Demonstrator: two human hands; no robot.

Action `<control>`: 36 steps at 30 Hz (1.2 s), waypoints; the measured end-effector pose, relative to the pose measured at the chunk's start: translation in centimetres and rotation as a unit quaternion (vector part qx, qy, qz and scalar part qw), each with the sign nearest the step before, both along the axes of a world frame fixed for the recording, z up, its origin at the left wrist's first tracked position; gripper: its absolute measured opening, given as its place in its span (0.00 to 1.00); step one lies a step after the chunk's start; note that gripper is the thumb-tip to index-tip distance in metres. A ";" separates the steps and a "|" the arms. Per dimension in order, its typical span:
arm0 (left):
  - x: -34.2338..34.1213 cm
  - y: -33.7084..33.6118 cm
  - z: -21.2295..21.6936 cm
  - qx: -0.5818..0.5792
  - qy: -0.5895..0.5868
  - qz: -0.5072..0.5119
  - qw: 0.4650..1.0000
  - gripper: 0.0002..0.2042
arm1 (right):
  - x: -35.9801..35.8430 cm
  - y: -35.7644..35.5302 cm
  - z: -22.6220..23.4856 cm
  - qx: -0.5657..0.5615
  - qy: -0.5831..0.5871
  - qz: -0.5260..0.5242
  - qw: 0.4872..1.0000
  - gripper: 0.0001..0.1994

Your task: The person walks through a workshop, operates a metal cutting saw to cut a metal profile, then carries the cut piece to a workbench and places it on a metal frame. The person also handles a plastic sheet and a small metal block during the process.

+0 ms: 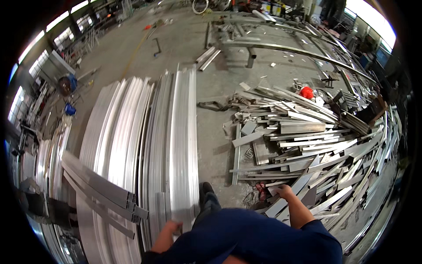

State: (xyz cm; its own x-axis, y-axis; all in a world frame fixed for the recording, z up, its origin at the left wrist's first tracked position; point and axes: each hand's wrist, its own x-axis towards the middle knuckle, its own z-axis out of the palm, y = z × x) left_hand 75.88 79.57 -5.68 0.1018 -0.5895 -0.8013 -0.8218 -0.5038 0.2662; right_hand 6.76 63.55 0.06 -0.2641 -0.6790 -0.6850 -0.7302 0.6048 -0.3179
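At the left, one blue item (70,109) lies on the floor (214,160). Next, grey channels (99,179), at least three, lie slantwise over the left edge of a stack of long silver bars (132,141); those bars sit too tightly together to count. Over the stack's near right edge is the left hand (174,227), its fingers apparently curled; I cannot tell how far open they are or whether they have hold of anything. One dark shoe (207,188) shows just beside that edge. Two short bars (209,60) lie on the floor past the stack's far right corner.

Farther right, the right hand (285,192) reaches down at the near left edge of a scrap pile (303,128), over one flat grey strip (275,208). Its fingers look partly bent, but their grip cannot be told. The step seems to be handling pieces here; lifting the strip would call for a firm hold, clear of crossing pieces. One red bundle (306,92) tops the pile's far side.
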 end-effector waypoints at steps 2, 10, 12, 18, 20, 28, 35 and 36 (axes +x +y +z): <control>-0.6 -7.9 3.4 -0.016 0.011 0.201 0.979 0.29 | 0.7 1.2 0.9 0.150 -0.041 -0.090 0.984 0.19; 3.5 -28.2 6.0 0.001 0.145 0.231 0.962 0.23 | 4.0 -2.9 2.9 0.120 -0.111 -0.319 0.934 0.12; 4.8 -32.6 4.0 -0.008 0.124 0.161 0.979 0.22 | 5.6 -6.5 2.5 0.095 -0.147 -0.312 0.934 0.16; 8.6 -42.0 0.2 0.019 -0.006 0.089 0.996 0.27 | 12.7 -24.2 5.1 0.121 -0.173 -0.185 0.960 0.17; 9.0 -47.6 -0.6 0.036 -0.056 0.045 0.997 0.30 | 11.7 -30.0 2.3 0.141 -0.220 -0.233 0.937 0.17; 10.7 -62.8 4.4 0.069 0.049 0.117 0.990 0.27 | 5.7 -62.4 -4.4 0.013 0.144 0.506 0.850 0.15; 5.5 -85.1 9.4 0.074 0.031 0.281 0.956 0.22 | 14.8 -94.3 6.1 -0.108 -0.093 0.032 0.989 0.17; 4.0 -89.8 12.0 0.090 0.019 0.270 0.959 0.25 | 15.7 -97.2 7.6 -0.135 -0.056 0.064 0.987 0.18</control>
